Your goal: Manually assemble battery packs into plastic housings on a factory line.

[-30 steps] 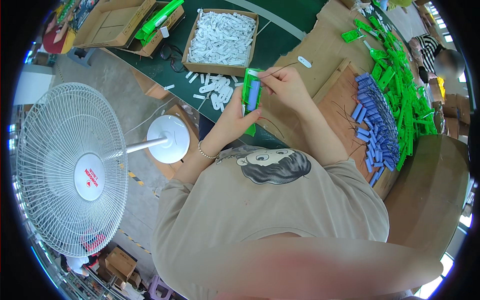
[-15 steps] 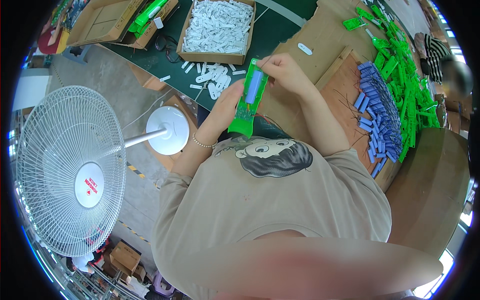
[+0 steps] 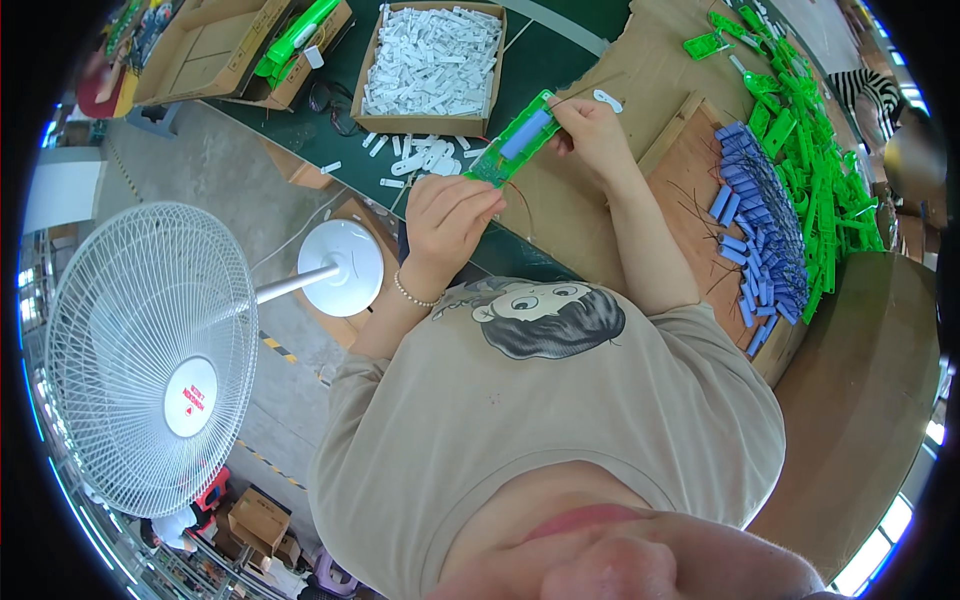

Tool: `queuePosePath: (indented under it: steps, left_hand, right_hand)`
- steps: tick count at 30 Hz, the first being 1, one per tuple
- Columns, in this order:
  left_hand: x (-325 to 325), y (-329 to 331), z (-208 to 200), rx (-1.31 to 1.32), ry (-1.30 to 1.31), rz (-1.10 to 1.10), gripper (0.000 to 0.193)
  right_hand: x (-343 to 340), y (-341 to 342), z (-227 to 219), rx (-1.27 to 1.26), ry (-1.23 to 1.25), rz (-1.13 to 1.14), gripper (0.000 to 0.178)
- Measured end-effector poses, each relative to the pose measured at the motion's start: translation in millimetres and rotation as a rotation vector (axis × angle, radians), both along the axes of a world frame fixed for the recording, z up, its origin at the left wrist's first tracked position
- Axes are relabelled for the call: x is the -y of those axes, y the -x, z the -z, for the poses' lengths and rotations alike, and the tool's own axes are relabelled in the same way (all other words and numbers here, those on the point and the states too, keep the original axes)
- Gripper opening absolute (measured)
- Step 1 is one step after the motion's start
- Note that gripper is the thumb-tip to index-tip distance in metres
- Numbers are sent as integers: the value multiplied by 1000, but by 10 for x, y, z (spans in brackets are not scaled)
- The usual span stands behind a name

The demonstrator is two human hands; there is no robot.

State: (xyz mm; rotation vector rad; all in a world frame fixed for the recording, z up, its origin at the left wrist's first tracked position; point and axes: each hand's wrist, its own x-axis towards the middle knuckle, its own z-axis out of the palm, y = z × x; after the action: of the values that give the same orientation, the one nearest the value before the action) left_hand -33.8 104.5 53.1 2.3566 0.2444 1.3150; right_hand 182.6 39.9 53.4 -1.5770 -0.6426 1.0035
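Note:
A long green plastic housing [image 3: 489,166] is held up between my two hands, tilted with its far end to the right. In it lie a blue cylindrical battery [image 3: 527,135] and, toward the near end, what looks like a small circuit board. My left hand [image 3: 448,218] is closed around the near-left end, covering it. At the far-right end, my right hand [image 3: 597,135] pinches the housing's edge between thumb and fingers. Thin wires stick out by the right hand, and a reddish wire hangs below the housing.
A box of white parts [image 3: 432,62] stands on the green table, with loose white pieces [image 3: 430,157] before it. To the right are a wooden tray of blue batteries [image 3: 745,200] and piled green housings [image 3: 810,170]. A white fan [image 3: 155,355] stands at left.
The housing has turned clockwise from nearly upright to a slant, its far end moving right and up. My left hand has shifted to cover its near end; my right hand has moved rightward.

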Motion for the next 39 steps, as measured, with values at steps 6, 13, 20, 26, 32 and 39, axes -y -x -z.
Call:
queuePosePath:
  steps: [6, 13, 20, 26, 32, 39]
  left_hand:
    - [43, 92, 267, 33, 176, -75, 26]
    - [252, 46, 740, -277, 162, 226, 36]
    - [269, 69, 786, -193, 173, 141, 30]
    - [264, 89, 853, -161, 149, 161, 31]
    - [207, -18, 851, -144, 158, 291, 30]
    - [188, 21, 787, -236, 87, 324, 27]
  right_hand:
    - [-49, -304, -16, 56, 11, -33, 33]
    - [-578, -1390, 109, -153, -225, 387, 26]
    - [-1378, -2193, 632, -403, -50, 580, 28]
    - [-1573, -2033, 642, -576, 78, 584, 46]
    - [-590, -1771, 249, -381, 144, 236, 46]
    - [1895, -937, -459, 1361, 1, 493, 42]
